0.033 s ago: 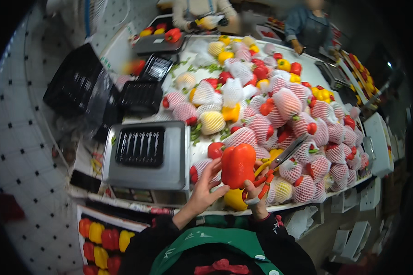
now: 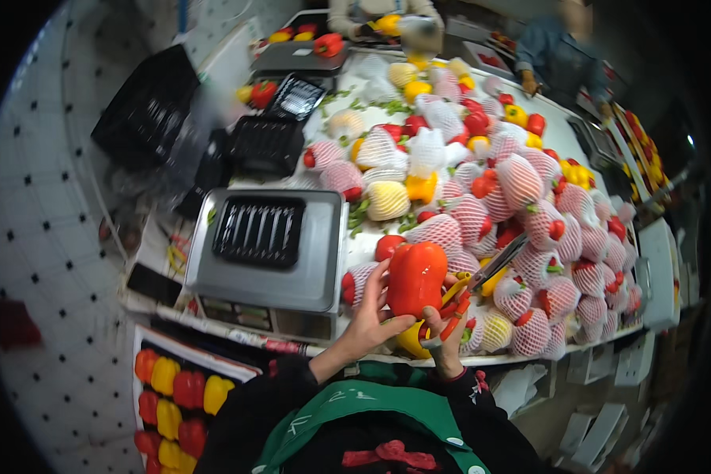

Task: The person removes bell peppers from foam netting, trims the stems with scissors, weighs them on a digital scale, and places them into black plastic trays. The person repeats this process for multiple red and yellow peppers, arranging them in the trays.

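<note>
A large red-orange bell pepper (image 2: pixel 416 278) is held up in front of me, just above the near edge of the table. My left hand (image 2: pixel 369 320) cups its left side, fingers behind and thumb underneath. My right hand (image 2: pixel 444 332) holds scissors (image 2: pixel 482 276) with orange and yellow handles, and its thumb touches the pepper's lower right. The blades point away to the right over peppers in foam nets. Under my hands lies a yellow pepper (image 2: pixel 413 341), partly hidden. Beyond my left fingers sits a bare red pepper (image 2: pixel 389 247).
A big pile of netted peppers (image 2: pixel 521 180) covers the table's right side. Left of it, a black tray (image 2: pixel 259 231) rests on a grey scale (image 2: pixel 324 272). More black trays (image 2: pixel 267 146) and a black crate (image 2: pixel 146 103) stand behind. Two other people work across the table.
The view has shifted, so the table sits farther right and slightly higher. The pepper is tilted a little differently between my hands, and my grip on the scissors stays.
</note>
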The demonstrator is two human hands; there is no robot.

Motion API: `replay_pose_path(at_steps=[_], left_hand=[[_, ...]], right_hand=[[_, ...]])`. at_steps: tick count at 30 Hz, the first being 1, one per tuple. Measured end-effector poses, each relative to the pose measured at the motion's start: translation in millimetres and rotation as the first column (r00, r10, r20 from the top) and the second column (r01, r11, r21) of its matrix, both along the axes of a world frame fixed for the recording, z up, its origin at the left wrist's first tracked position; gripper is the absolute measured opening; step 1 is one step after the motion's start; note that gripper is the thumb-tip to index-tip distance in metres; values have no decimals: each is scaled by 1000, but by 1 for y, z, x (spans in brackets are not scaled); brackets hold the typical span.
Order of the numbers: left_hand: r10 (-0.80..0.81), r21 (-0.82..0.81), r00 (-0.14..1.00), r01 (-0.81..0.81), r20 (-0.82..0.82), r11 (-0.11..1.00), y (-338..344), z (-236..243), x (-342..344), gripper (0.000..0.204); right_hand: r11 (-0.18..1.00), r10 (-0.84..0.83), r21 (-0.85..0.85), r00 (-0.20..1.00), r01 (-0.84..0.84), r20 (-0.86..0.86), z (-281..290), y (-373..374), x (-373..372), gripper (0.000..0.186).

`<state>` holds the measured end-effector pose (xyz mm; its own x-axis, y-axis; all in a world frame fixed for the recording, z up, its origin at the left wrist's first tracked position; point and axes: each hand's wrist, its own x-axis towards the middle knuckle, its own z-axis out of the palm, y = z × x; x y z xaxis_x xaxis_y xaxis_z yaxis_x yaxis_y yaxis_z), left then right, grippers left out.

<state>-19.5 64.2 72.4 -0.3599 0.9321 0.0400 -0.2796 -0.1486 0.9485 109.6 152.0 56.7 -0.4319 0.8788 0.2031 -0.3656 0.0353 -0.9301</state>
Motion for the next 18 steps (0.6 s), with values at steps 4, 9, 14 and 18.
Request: replay_pose_path(at_steps=[4, 9, 14, 18], left_hand=[[237, 10, 969, -238, 73, 971, -3, -6, -19, 81], [448, 13, 890, -450, 85, 893, -28, 20, -82, 77], [528, -23, 421, -797, -738, 603, -32, 21, -156, 83], [335, -126, 364, -818, -869, 561, -33, 5, -174, 83]], right_hand=[[969, 215, -128, 976, -210, 23, -2, -5, -17, 49], [919, 393, -47, 908, -391, 142, 2, -5, -42, 43], [890, 425, -216, 903, -403, 69, -12, -13, -45, 34], [892, 399, -280, 910, -356, 113, -16, -14, -31, 31]])
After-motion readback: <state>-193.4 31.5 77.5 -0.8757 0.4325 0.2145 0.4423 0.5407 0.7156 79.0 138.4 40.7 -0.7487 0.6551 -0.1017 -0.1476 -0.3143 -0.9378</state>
